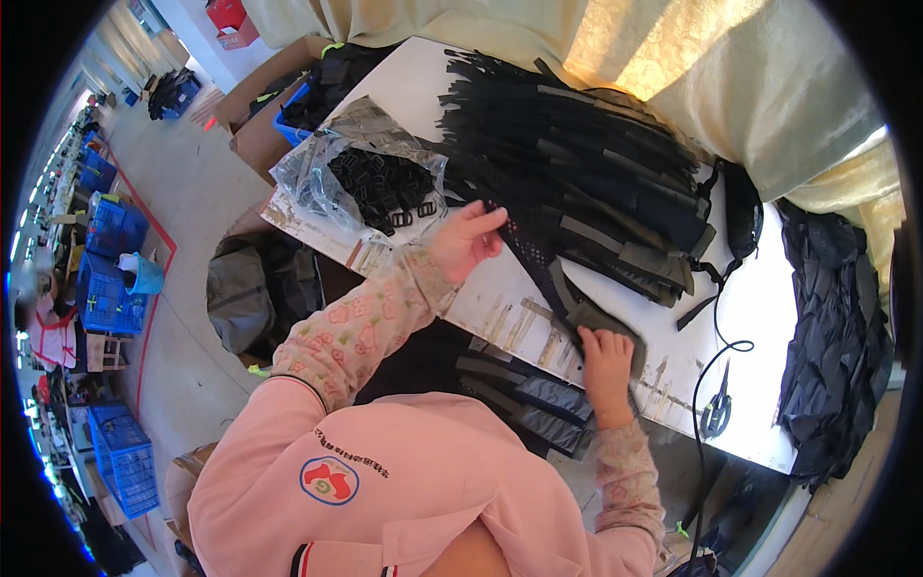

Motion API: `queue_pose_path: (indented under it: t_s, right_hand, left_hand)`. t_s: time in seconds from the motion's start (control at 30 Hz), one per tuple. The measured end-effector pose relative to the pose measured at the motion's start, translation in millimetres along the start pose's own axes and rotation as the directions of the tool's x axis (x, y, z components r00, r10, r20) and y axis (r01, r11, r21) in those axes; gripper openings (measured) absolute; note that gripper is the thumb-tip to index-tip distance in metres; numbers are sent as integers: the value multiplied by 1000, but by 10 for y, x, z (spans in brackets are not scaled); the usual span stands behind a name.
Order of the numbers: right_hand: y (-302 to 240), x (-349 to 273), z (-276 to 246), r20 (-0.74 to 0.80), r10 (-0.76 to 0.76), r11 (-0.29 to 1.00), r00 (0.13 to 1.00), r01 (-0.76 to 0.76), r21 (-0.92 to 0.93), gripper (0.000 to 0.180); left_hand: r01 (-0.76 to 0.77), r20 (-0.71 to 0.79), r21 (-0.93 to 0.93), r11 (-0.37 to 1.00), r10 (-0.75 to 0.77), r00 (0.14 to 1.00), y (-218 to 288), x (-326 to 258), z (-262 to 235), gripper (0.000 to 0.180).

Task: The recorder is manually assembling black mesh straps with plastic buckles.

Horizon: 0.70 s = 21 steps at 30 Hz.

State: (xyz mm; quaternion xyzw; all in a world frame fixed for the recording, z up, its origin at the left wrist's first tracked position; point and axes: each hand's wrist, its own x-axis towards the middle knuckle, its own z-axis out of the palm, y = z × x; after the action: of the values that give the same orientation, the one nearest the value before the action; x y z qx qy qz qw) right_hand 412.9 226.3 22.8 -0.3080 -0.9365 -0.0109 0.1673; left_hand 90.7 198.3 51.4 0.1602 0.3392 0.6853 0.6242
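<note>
Strap piece (548,279) lies flat at surface (760,298) centre, left hand (466,240) pinching its 10 o'clock end, right hand (606,351) pressing the 5 o'clock end. Big stack (586,163) at 12 looks unprocessed (buckle bag (370,178) at 10): early on.

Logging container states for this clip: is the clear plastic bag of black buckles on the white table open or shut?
Open: the clear plastic bag gapes toward the left hand, with black plastic buckles spilling out.
</note>
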Motion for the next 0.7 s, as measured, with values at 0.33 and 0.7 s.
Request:
queue_pose_path:
  t_s: [0.33,0.7]
  right_hand:
    - [666,392,-326,176,163,970,971,-125,-210,21]
    - [-1244,1278,119,-73,-98,570,992,116,813,42]
  left_hand:
    - [-204,-271,303,931,289,918,186,-639,-230,12]
    - [-235,-12,600,764,303,953,197,-886,-230,10]
